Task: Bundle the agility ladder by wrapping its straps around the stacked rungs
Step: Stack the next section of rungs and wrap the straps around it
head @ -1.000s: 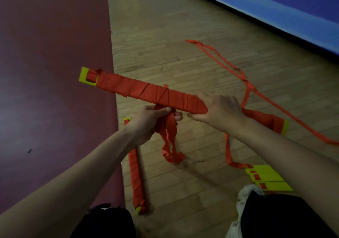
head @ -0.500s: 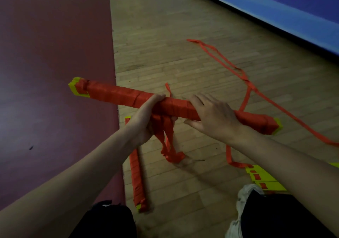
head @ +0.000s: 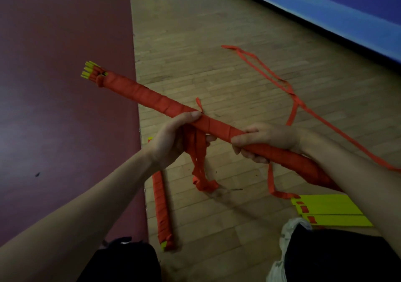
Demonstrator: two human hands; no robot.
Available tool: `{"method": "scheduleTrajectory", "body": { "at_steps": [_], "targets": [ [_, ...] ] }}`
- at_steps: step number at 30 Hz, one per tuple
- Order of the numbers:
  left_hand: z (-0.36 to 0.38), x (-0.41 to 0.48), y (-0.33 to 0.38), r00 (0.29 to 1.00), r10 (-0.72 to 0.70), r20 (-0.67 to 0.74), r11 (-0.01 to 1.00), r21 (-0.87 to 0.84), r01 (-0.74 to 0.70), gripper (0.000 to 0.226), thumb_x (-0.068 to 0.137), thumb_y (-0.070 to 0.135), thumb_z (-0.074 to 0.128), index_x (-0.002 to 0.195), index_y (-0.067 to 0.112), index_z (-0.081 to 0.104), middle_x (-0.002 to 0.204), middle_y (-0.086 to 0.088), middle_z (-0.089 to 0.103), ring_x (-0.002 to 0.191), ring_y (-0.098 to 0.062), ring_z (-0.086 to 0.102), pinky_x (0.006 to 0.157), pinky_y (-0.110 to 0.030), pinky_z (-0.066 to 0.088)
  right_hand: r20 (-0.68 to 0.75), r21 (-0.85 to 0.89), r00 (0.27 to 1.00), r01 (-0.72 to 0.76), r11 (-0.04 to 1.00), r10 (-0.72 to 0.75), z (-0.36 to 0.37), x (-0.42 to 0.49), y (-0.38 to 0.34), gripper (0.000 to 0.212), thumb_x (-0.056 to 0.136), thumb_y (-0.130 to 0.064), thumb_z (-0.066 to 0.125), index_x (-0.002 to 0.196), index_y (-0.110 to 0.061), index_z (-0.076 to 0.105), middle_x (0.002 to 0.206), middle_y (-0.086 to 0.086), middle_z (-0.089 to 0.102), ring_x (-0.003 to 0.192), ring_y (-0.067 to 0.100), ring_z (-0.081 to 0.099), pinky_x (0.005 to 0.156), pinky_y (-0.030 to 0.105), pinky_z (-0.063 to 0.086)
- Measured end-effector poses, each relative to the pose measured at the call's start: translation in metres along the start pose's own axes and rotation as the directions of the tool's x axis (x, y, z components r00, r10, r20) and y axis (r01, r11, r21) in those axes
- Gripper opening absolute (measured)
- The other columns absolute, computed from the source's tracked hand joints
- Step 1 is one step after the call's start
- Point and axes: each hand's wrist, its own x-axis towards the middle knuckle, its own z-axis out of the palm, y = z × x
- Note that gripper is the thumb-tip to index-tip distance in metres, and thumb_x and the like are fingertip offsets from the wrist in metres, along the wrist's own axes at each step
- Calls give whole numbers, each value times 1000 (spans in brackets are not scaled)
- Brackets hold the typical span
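Bundle (head: pixel 152 96): stacked rungs wound in red strap, held off the floor by both hands. It runs diagonally from far left to near right. The far end sits over the maroon surface (head: pixel 65 108), and the yellow rung tips (head: pixel 87 73) stick out there, slightly fanned. The near end disappears under the right forearm.

Left hand (head: pixel 169 140) grips the bundle about mid-length. Thumb lies over the top, fingers curled underneath, one fingertip showing on the far side. Loose strap tail (head: pixel 198 151) drops from the bundle right at this grip, between palm and fingers. Cannot tell if it is pinched or just passing through. Its end lies crumpled on the wooden floor (head: pixel 195 53).

Right hand (head: pixel 269 140) is wrapped round the bundle near the left one, thumb on top, fingers curled under. A short stretch of wrapped bundle shows between the two hands.

On the floor:
- A second wrapped bundle (head: pixel 161 208) lies along the maroon edge, below the left forearm.
- Flat yellow rungs (head: pixel 334 210) with red strap patches lie near the right knee.
- A long loose strap (head: pixel 298 101) snakes from behind the right arm toward the blue wall padding (head: pixel 325 16).
- A white shoe (head: pixel 290 225) sits next to the flat yellow rungs.
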Motion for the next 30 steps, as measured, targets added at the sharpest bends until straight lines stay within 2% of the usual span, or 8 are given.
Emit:
{"method": "scheduleTrajectory", "body": {
  "at_steps": [4,8,11,14,18,21,24,30],
  "targets": [
    [-1,-1,3,998,-22,62,1000,-12,22,36,90,42,54,93,11,73,95,-9,74,83,-18,73,75,-31,59,-31,14,998,46,999,-46,0,-2,-1,38,74,-45,66,80,-8,59,56,5,51,39,13,46,39,20,36],
    [1,-4,1,994,-73,84,997,4,73,34,82,23,56,106,1,65,96,-8,74,80,-15,72,74,-31,59,-93,19,992,82,996,-80,-7,-4,0,42,71,-49,69,79,-8,61,59,8,51,39,14,46,39,21,37],
    [4,-2,-3,991,-122,44,991,-50,125,29,89,18,54,106,-5,61,90,-11,72,71,-16,70,73,-32,59,-164,36,983,93,995,-86,-11,-6,2,40,71,-48,69,77,-9,63,59,8,52,39,14,47,40,22,36],
    [5,-1,-5,987,-162,-8,985,53,163,24,97,14,50,105,-7,60,85,-14,72,71,-20,71,70,-35,59,-258,14,963,90,996,-84,-12,-7,0,46,63,-53,76,80,-11,66,63,5,56,47,13,50,44,22,38],
    [16,-2,-5,984,-178,-14,983,35,179,22,99,12,48,95,-5,61,77,-14,71,67,-20,71,64,-32,59,-403,-186,906,57,981,-129,-12,-6,-1,41,66,-54,72,81,-16,71,70,0,64,58,8,58,53,22,45],
    [20,-3,-7,978,-206,10,978,24,206,22,99,13,48,93,-3,62,77,-14,72,67,-19,72,61,-28,59,-472,-491,864,-94,866,-174,-11,-1,5,39,70,-61,70,89,-28,73,81,-8,70,80,9,65,74,29,48],
    [20,-5,-10,976,-220,-4,976,3,220,22,99,12,48,95,-4,63,81,-15,72,71,-19,72,62,-28,59,-467,-603,856,-124,788,-222,-7,2,5,24,71,-63,68,75,-40,64,70,-14,61,74,3,57,65,23,41],
    [21,-4,-4,982,-186,-42,979,-94,181,22,99,11,48,97,-5,62,77,-13,72,68,-18,72,63,-29,60,-534,-691,782,-184,699,-321,-1,7,2,56,63,-77,59,101,-36,65,86,-12,65,87,13,62,80,34,50]
  ]
}}
